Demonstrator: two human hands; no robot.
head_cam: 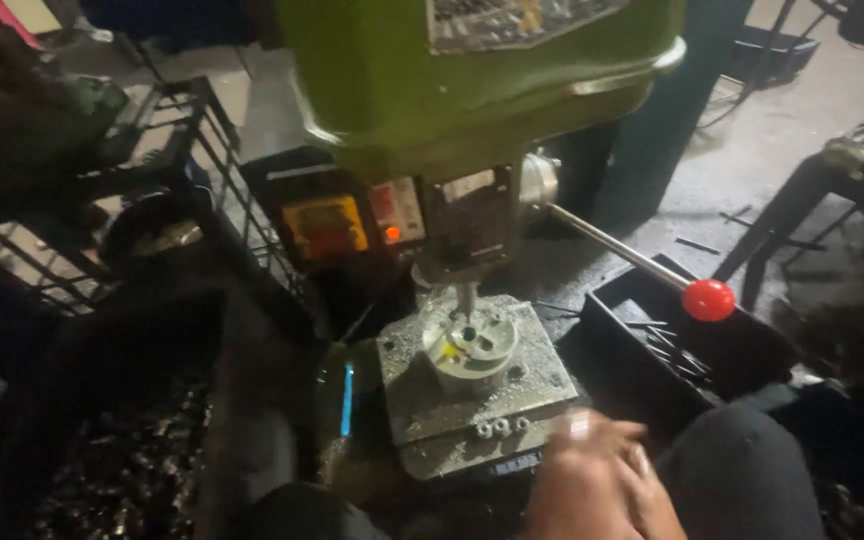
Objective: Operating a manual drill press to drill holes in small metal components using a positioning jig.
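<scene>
I see a green drill press (pixel 482 80) from above, its spindle (pixel 465 298) coming down over a round metal part (pixel 470 345) that sits in the middle of the square table (pixel 422 400). The part is a pale, thick disc with a raised hub and several holes in its face; the bit stands right at its centre hole, though I cannot tell whether it touches.

At the bottom edge, just in front of the table, I make out my hands. The right hand (pixel 652 495) and the left hand (pixel 577 470) lie pressed together, fingers folded over one another, near the table's front lip. I cannot tell whether anything is held inside them; nothing sticks out. Neither hand is on the part or on the feed lever (pixel 622 248), whose red knob (pixel 709 300) hangs well off to the right over a dark tray (pixel 752 340).

I judge the part to be heavy for its size, rigid, and probably slick, as the table looks strewn with chips and grime. Its edges and hole rims may be sharp. The safest hold would be around the outer rim, fingers spread on opposite sides, clear of the spindle.

To the left stand a black wire crate (pixel 192 170) and a heap of dark swarf (pixel 122 470). An orange switch box (pixel 325 228) with a lit red lamp (pixel 392 233) sits behind the table.
</scene>
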